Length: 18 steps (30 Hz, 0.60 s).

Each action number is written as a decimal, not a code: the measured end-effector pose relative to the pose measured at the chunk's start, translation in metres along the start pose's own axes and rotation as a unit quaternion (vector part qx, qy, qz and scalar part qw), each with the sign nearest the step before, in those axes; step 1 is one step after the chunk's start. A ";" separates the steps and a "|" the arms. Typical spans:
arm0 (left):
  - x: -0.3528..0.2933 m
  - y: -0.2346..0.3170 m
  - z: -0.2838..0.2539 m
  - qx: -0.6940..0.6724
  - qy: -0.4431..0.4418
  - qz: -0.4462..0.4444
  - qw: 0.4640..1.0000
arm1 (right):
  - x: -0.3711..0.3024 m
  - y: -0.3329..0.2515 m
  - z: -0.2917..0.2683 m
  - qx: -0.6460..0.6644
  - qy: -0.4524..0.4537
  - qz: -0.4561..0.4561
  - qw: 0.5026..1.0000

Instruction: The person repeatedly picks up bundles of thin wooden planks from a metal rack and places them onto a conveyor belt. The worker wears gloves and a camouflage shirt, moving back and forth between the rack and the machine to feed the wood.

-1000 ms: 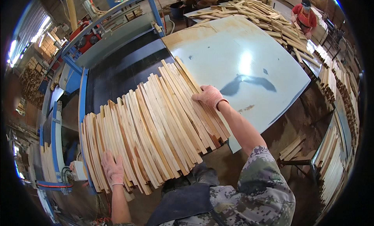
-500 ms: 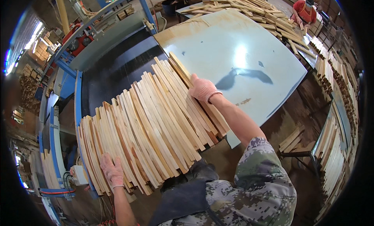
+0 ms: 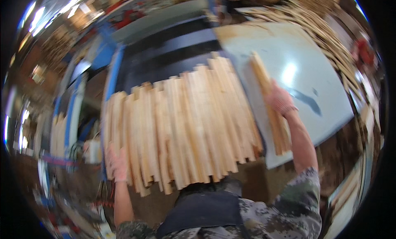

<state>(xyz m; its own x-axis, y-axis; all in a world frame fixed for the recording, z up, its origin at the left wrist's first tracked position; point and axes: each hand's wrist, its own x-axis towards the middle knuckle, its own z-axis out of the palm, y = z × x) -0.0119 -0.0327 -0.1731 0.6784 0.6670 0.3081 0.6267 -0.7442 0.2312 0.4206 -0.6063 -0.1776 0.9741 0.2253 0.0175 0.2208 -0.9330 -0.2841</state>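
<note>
A row of pale wooden strips [image 3: 181, 119] lies side by side on the black bed [image 3: 165, 59], their ends uneven. At the row's left edge my left hand [image 3: 116, 162], in a pink knit glove, rests on the strips with fingers stretched out. Off to the right, my right hand [image 3: 281, 98], gloved alike, is closed round a small bundle of wooden strips [image 3: 275, 127]. These stand apart from the row, over the near left part of the pale blue-grey tabletop [image 3: 313, 61]. Motion blur hides their exact number and whether they touch the top.
A blue frame rail [image 3: 113, 74] borders the black bed on the left. Many loose strips [image 3: 330, 45] are heaped beyond the pale tabletop. A person in red [image 3: 365, 51] is at the far right. More strips [image 3: 348, 193] lie on a stand at lower right.
My right hand has moved right, drawing strips from the row's right edge onto the pale tabletop side. My left hand stays at the row's left end. The whole view has turned.
</note>
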 end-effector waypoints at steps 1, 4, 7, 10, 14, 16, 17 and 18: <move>0.005 -0.017 -0.002 0.005 0.001 -0.046 0.999 | 0.001 0.017 0.020 -0.024 -0.031 -0.022 0.999; 0.017 -0.071 -0.011 0.072 0.056 -0.104 0.990 | -0.018 -0.002 0.022 0.014 -0.002 0.073 0.997; 0.026 -0.117 -0.047 0.146 0.076 -0.198 0.966 | -0.006 0.011 0.039 -0.031 -0.021 0.052 0.998; 0.051 -0.135 -0.057 0.230 0.079 -0.227 0.943 | -0.008 0.013 0.035 -0.090 0.017 0.029 0.995; 0.071 -0.136 -0.084 0.239 0.003 -0.167 0.957 | -0.027 -0.037 -0.004 -0.004 0.068 -0.057 0.996; 0.067 -0.125 -0.089 0.211 0.002 -0.117 0.970 | -0.040 -0.068 -0.012 0.106 0.031 -0.045 0.993; 0.062 -0.140 -0.089 0.180 0.027 -0.073 0.981 | -0.043 -0.070 -0.001 0.056 0.073 -0.066 0.994; 0.059 -0.134 -0.093 0.172 0.008 -0.075 0.982 | -0.041 -0.083 -0.003 0.039 -0.021 -0.024 0.999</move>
<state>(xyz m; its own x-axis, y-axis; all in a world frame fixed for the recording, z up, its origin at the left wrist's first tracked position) -0.0910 0.1030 -0.1002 0.5650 0.7650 0.3092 0.8128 -0.5805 -0.0490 0.3624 -0.5390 -0.1522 0.9592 0.2826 -0.0059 0.2618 -0.8962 -0.3580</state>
